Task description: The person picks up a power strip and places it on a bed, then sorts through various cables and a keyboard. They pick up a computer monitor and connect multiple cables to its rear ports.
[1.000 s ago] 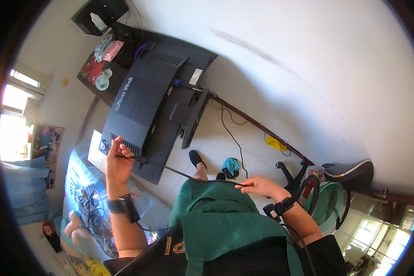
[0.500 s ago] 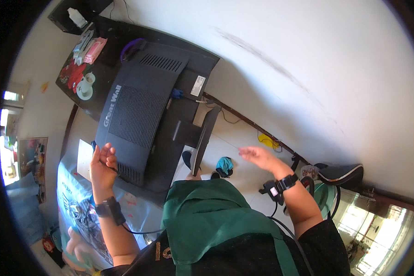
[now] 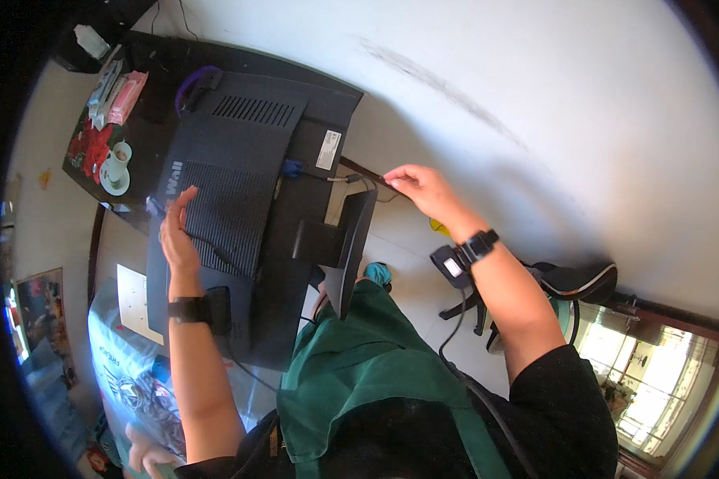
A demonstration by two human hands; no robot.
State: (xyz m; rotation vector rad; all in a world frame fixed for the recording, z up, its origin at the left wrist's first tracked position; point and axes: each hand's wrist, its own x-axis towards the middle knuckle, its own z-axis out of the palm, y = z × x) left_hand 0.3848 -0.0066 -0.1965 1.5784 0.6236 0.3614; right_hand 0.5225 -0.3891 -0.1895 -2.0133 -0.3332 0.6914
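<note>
In front of me a black monitor (image 3: 240, 184) lies at an angle, its ribbed back toward me and its stand (image 3: 350, 255) to the right. A blue plug (image 3: 293, 168) sits in its rear, with a dark cable (image 3: 351, 180) running right. My right hand (image 3: 425, 191) has its fingertips pinched together at that cable's far end. Over the monitor's left side, my left hand (image 3: 180, 239) is closed around another black cable (image 3: 210, 245). A bluish plug (image 3: 155, 208) sticks out past its fingers. Each wrist wears a black strapped device.
The monitor rests on a dark table (image 3: 156, 68). A white cup (image 3: 120, 153) on a saucer and wipe packs (image 3: 126, 97) stand at the far left. A white wall (image 3: 487, 72) rises on the right. A black-rimmed chair (image 3: 575, 278) is at the right, and a printed plastic cover (image 3: 132, 375) lies lower left.
My right hand has moved up and left to the cable by the wall, its fingers closing. My left hand has risen along the monitor with its cable. The view has shifted.
</note>
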